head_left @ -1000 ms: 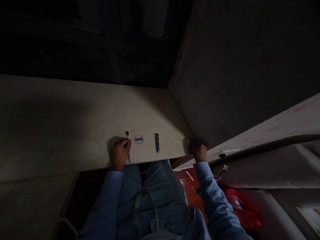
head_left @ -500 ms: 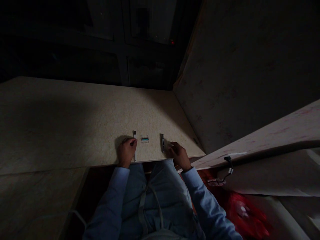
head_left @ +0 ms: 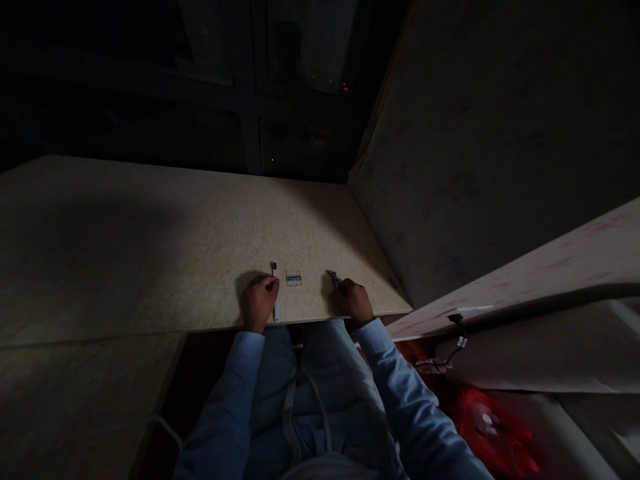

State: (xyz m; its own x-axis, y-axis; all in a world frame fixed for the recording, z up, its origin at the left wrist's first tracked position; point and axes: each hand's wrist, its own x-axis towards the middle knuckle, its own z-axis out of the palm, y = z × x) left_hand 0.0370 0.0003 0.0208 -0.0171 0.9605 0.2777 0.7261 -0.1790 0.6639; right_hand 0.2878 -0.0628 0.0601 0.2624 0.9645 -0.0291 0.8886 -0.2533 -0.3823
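My left hand (head_left: 259,301) is closed at the desk's near edge, its fingertips pinched on a thin pale stick with a small dark head (head_left: 274,266). The stick lies lengthwise, its lower end by the edge. Right of it is a small clear case with a blue strip (head_left: 294,278). My right hand (head_left: 354,298) is wrapped round a dark, shiny razor-like handle with a short crosswise head (head_left: 331,273). That head points up and left from the fingers; the hand hides the lower part. In this dim light the exact kind of both tools is unclear.
The pale desk (head_left: 200,220) stretches left and back to a dark window (head_left: 295,143). A wall (head_left: 480,167) bounds it on the right. A black plug with a cable (head_left: 456,320) and a red plastic bag (head_left: 493,427) are at lower right.
My right hand has moved left and closed on the razor-like tool, which was lying upright in view and now tilts. My left hand keeps its pinch; the view has shifted slightly.
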